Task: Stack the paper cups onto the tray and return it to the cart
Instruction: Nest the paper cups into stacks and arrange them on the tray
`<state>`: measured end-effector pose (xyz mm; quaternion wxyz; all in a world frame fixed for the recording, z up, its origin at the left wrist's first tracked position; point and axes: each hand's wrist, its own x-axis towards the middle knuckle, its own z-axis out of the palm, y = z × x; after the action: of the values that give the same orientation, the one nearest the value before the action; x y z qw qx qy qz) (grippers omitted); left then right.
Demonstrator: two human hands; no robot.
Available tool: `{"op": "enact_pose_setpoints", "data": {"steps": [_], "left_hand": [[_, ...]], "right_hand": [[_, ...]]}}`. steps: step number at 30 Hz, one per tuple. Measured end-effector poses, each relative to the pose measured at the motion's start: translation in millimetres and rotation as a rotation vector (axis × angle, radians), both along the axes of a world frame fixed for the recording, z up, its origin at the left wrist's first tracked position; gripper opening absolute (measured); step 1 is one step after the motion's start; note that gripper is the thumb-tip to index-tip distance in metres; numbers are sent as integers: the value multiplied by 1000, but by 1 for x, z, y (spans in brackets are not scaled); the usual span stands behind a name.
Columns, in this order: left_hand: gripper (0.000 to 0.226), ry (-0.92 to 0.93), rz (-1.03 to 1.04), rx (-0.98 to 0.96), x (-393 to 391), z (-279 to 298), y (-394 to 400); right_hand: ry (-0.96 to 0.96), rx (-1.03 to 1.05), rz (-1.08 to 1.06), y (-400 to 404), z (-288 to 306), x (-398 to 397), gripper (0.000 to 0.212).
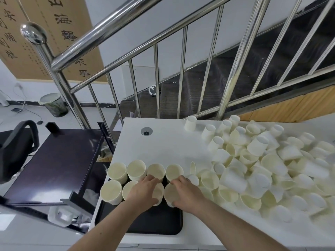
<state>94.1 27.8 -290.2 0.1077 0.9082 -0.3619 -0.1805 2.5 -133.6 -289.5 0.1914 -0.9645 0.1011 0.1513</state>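
Both hands work over the black tray (154,223) at the near left edge of the white table (163,142). The left hand (143,189) curls round an upright cup (157,192) in the near row, and the right hand (186,193) grips the next cup (169,192) just to its right, thumb at the near wall. Both cups stand mouth-up, long axis vertical, touching neighbours. The loose pile of cups (262,169) lies to the right and farther off, so the right hand is nearer it for a next reach. The dark cart (54,160) waits left of the table, nearer the left hand.
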Motion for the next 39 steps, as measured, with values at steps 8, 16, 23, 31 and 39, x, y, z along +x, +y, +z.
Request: {"op": "enact_pose_setpoints", "data": {"steps": [8,16,23,31,39], "left_hand": [[56,-46,28,-11,-7,2,-10],[50,-112,32,-161,-31,38,-82],[50,-115,50,-197,-59,54,-140],[47,-103,28,-184,-16,49,-192],[48,-71,61,-132,95,30,-254]], "right_hand": [[-73,12,-7,-14,6,-9,67],[-193,-1,-134,-91,51,-42,60],[-223,-64,-194,-164,76,-63,58],[-184,-59,-217,-204,66,-30,56],[-137,26,-274,-224,42,53,57]]}}
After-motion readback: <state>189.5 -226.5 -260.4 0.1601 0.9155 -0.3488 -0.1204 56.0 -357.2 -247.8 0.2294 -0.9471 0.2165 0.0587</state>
